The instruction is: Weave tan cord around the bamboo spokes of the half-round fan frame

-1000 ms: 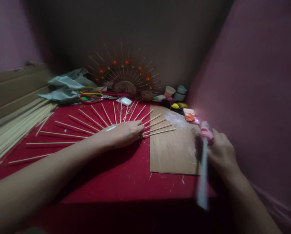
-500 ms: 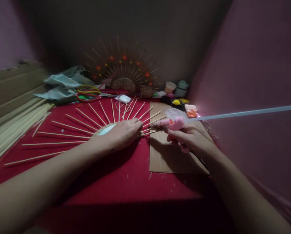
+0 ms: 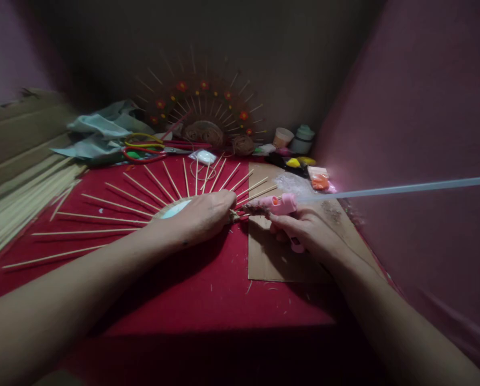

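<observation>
A half-round sunburst of thin wooden sticks [image 3: 103, 200] lies on the red table, with a pale blue centre [image 3: 176, 208] inside a tan rim. My left hand [image 3: 210, 214] rests over the rim's right part, its fingers closed on the edge; the fingertips are partly hidden. A bit of brown, twine-like material [image 3: 234, 216] shows beside them. In my right hand [image 3: 308, 228] is a pink hot glue gun [image 3: 282, 204], its dark, crusted nozzle pointing left, close by my left fingertips. A long clear glue stick [image 3: 396, 189] sticks out of its back.
Brown cardboard [image 3: 280, 262] lies under the right sticks. Behind are scissors [image 3: 143, 153], grey-blue cloth [image 3: 99, 131], a small white packet [image 3: 203, 156], a cup [image 3: 283, 138] and a flowered stick sunburst [image 3: 204, 86]. Loose sticks [image 3: 35, 198] lie at left, the pink wall [image 3: 433, 107] stands at right.
The glue gun has moved slightly left, its nozzle nearer my left fingertips. My left hand keeps its place on the rim. The whole view has shifted a little.
</observation>
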Tool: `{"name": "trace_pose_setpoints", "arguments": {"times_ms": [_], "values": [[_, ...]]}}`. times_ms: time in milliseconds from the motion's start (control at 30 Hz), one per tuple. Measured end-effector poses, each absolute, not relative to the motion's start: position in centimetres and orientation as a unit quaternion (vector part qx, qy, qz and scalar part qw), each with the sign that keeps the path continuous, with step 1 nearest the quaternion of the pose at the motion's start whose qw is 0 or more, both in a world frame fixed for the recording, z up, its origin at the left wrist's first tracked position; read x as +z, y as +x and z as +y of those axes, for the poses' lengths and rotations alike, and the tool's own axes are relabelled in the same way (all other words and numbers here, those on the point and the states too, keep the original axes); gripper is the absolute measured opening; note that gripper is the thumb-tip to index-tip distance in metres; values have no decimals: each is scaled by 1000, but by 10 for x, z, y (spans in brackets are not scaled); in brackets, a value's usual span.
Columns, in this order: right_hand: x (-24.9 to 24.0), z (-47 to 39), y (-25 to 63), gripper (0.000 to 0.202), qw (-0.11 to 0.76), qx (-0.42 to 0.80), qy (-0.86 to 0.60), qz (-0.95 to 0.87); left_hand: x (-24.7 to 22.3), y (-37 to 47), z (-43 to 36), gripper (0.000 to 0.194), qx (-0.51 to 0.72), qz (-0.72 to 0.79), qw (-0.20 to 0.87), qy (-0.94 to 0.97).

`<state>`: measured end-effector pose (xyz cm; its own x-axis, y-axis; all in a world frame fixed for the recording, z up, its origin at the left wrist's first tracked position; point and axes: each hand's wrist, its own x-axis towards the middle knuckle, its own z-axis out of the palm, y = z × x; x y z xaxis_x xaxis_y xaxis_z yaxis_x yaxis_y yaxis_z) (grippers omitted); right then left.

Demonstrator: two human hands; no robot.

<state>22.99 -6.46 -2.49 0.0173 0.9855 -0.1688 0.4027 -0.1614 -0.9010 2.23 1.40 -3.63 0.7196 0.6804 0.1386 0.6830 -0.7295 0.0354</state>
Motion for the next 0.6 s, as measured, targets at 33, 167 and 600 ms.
{"name": "trace_pose_setpoints", "arguments": {"times_ms": [33, 167, 600], "values": [[-24, -65, 229, 31, 339, 433, -627, -552, -36, 22, 13, 10, -70, -369, 9, -927], [-23, -65, 226, 30, 337, 437, -627, -549, -38, 22, 15, 10, -78, -358, 18, -930], [-24, -65, 227, 32, 323, 429, -634, -556, -42, 21, 18, 10, -78, -352, 10, -933]]}}
